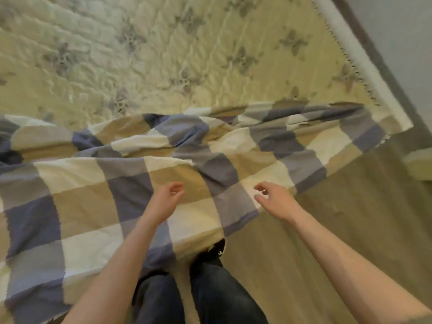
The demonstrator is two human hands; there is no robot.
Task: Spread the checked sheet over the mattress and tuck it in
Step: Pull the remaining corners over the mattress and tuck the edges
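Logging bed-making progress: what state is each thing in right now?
checked sheet: rumpled, covering only the near strip, near edge hanging untucked.
mattress: mostly bare.
left hand: fingers loosely curled, holding nothing.
right hand: fingers loosely curled, holding nothing.

checked sheet: cut off left | mattress: near half covered

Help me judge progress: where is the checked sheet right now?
In the head view, the checked sheet lies rumpled over the near part of the mattress, beneath the left hand and right hand, its edge hanging off toward the floor.
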